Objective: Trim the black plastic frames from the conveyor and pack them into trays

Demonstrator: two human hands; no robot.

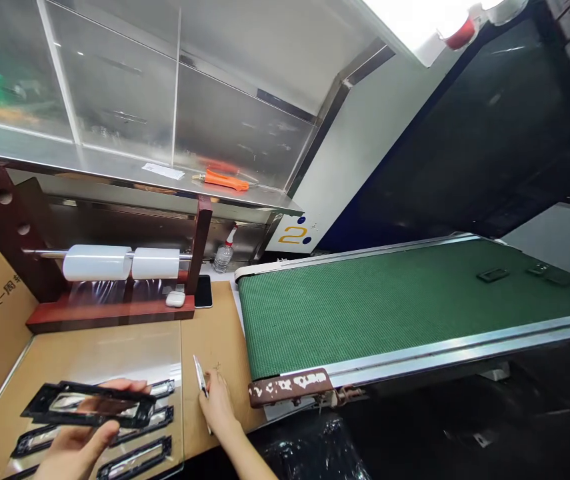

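Note:
In my left hand (85,447) is a black rectangular plastic frame (45,405) with a long clear window, gripped between thumb and fingers and tilted above the glass plate. My right hand (219,403) is closed on a slim, pale, knife-like tool (199,373) lying along the cardboard; its exact kind is unclear. Several similar black frames, one of them near the front (137,460), rest on the clear glass plate (129,343). My left hand and its frame partly cover them.
A green conveyor belt (345,307) runs off to the right, carrying black parts (493,275). Behind the glass stands a film roll holder (115,317) with two rolls. Nearby are a phone (203,292), a white earbud case (175,299) and a bottle (223,258). An orange-handled tool (225,180) lies on the shelf.

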